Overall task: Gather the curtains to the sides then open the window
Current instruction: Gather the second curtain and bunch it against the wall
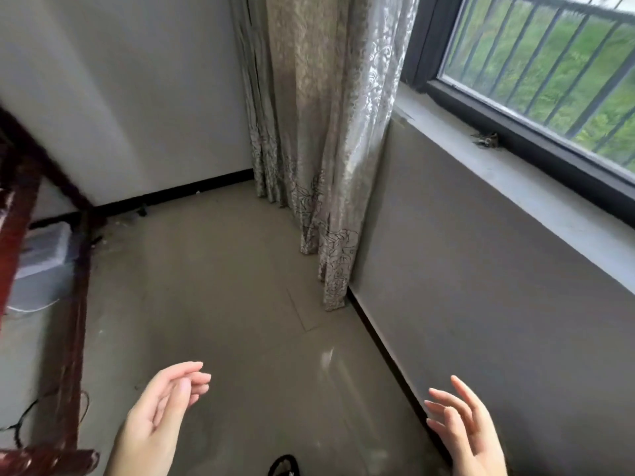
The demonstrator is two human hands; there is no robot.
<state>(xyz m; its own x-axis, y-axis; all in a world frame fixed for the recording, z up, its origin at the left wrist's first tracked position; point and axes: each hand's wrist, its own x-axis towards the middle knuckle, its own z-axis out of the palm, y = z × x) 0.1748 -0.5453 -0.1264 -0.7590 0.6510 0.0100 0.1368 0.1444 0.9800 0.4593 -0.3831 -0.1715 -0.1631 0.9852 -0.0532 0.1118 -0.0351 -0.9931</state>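
Hanging bunched curtain [319, 108] top cropped, window [549, 63] partly cropped, empty hands [161, 410].

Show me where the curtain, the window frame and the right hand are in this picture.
curtain [309, 108]: head view, on the middle folds of the fabric.
window frame [508, 132]: head view, on the dark bottom rail.
right hand [470, 431]: head view, on the open palm.

There are two hands, a left hand [161, 407] and a right hand [464, 427], both empty with the fingers loose. One curtain [309, 132] hangs in the corner, gathered in folds. One window [536, 73] is in view, with one sill [515, 187] below it. Behind the glass is one railing [567, 46]; its bars are too many and too blurred to count. One white box [44, 266] sits at the left. One small dark thing [486, 139] lies on the sill.
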